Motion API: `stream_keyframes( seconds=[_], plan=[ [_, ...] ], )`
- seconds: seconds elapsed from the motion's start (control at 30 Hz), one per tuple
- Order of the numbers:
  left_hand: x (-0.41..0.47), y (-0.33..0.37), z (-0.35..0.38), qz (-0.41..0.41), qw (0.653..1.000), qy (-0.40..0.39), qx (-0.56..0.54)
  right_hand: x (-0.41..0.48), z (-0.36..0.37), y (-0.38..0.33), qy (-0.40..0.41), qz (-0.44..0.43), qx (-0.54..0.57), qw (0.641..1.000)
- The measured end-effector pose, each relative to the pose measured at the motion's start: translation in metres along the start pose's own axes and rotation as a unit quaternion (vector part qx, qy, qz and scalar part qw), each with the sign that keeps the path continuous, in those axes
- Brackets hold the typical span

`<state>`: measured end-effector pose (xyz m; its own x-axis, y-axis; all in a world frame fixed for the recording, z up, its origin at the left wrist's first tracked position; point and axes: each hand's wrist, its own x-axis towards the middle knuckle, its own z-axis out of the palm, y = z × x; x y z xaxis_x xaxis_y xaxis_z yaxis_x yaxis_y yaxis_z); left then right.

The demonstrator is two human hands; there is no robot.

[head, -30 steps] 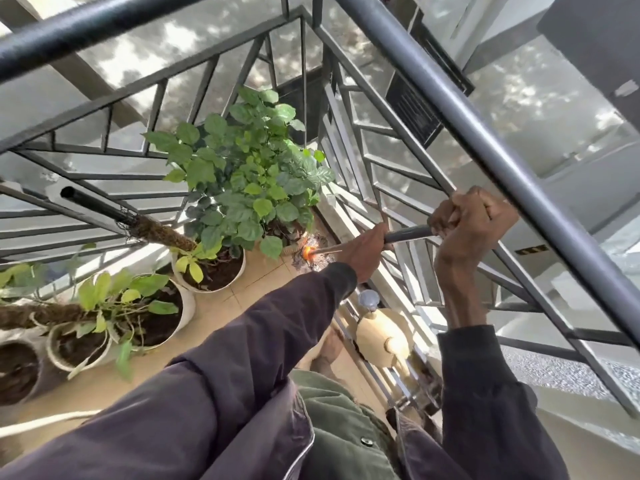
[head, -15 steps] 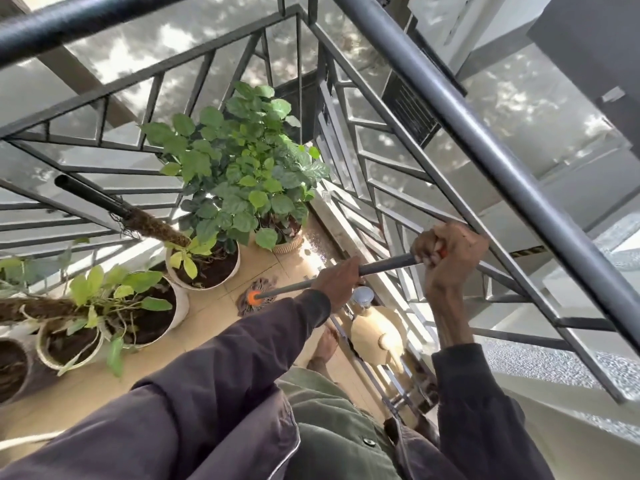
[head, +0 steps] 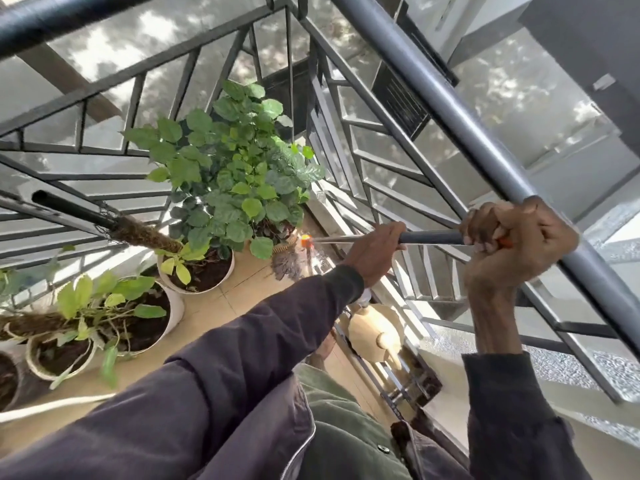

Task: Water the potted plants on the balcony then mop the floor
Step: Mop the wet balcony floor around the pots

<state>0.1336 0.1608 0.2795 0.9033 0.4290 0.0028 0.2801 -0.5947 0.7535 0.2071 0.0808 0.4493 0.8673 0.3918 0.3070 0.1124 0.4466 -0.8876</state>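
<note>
mop point(head: 329, 240) between railing point(head: 443, 98) and pot point(head: 286, 241)

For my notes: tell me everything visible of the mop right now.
The mop has a long thin pole, shiny metal low down and dark grey higher up, with an orange collar joining a grey stringy head. The head lies on the tan floor tiles beside a small wicker pot. The left hand grips the pole midway; the right hand grips its top end.
</note>
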Motion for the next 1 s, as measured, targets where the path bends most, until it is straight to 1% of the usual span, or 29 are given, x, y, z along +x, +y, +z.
stream_keyframes(
  seconds=[0.07,0.1,0.17,0.23,0.33,0.4,0.47,0.57,0.73,0.83,0.87,0.93,1.0],
  plan=[
    [0.011,-0.007,0.000,-0.079,0.996,0.018,-0.044,-0.006,0.008,0.016,0.023,0.008,-0.031,0.999],
    [0.013,-0.014,0.001,-0.098,0.994,0.021,-0.038,-0.012,0.009,0.025,0.038,0.024,-0.056,0.997],
    [0.012,-0.030,-0.001,-0.109,0.994,0.009,0.000,-0.026,0.008,0.044,0.061,0.071,-0.100,0.991],
    [0.010,-0.038,-0.002,-0.121,0.993,-0.006,0.001,-0.034,0.006,0.055,0.070,0.100,-0.130,0.984],
    [0.008,-0.040,-0.002,-0.163,0.985,-0.021,-0.050,-0.029,0.015,0.056,0.062,0.081,-0.147,0.984],
    [0.009,-0.035,-0.007,-0.181,0.981,-0.013,-0.071,-0.020,0.023,0.052,0.062,0.066,-0.153,0.984],
    [0.008,-0.030,-0.012,-0.170,0.983,-0.008,-0.066,-0.012,0.029,0.047,0.062,0.062,-0.152,0.984],
    [0.003,-0.021,-0.015,-0.150,0.987,-0.023,-0.055,-0.004,0.029,0.039,0.056,0.068,-0.161,0.983],
    [-0.021,-0.012,-0.006,-0.144,0.989,-0.034,-0.030,-0.009,0.019,0.029,0.074,0.116,-0.154,0.979],
    [-0.042,-0.012,0.004,-0.178,0.983,-0.034,-0.026,-0.019,0.006,0.032,0.077,0.166,-0.126,0.975],
    [-0.051,-0.013,0.007,-0.185,0.982,-0.023,-0.027,-0.024,0.001,0.034,0.067,0.180,-0.114,0.975],
    [-0.065,-0.019,0.011,-0.186,0.983,-0.011,0.009,-0.035,-0.006,0.040,0.043,0.201,-0.107,0.973],
    [-0.080,-0.029,0.017,-0.197,0.980,-0.022,0.032,-0.049,-0.010,0.045,0.026,0.228,-0.094,0.969]
  ],
)
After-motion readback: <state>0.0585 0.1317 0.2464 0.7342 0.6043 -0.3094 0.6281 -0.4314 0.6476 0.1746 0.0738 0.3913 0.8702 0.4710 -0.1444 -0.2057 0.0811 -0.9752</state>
